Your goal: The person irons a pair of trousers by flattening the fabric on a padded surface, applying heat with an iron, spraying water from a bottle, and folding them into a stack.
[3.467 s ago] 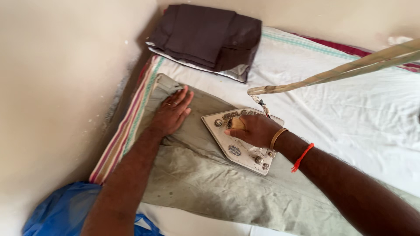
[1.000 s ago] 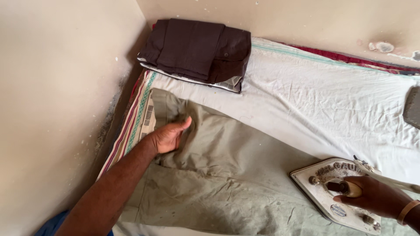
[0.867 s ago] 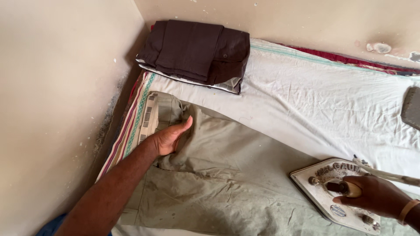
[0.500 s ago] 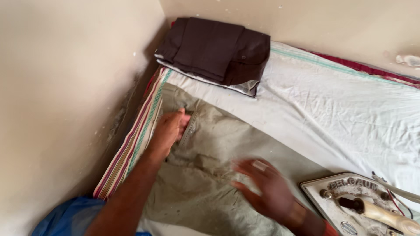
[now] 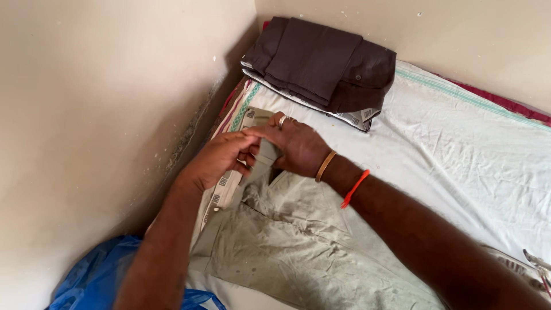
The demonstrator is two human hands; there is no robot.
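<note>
Pale grey-green trousers [image 5: 298, 241] lie spread on a white sheet [image 5: 459, 149]. My left hand [image 5: 221, 158] pinches the waistband, which is turned over so its checked lining [image 5: 227, 186] shows. Beside it, my right hand [image 5: 295, 143], with a ring, a metal bangle and a red thread at the wrist, grips the same waistband edge. The two hands touch near the top of the trousers.
Folded dark brown garments [image 5: 321, 63] are stacked at the head of the sheet by the wall. A striped cloth edge [image 5: 238, 109] runs along the left wall. A blue plastic bag [image 5: 97, 278] sits at bottom left. A sliver of the iron [image 5: 536, 264] shows at the right edge.
My right hand has let go of the iron at the right and come across to the waistband beside my left hand. The waistband is now folded over, with its lining showing.
</note>
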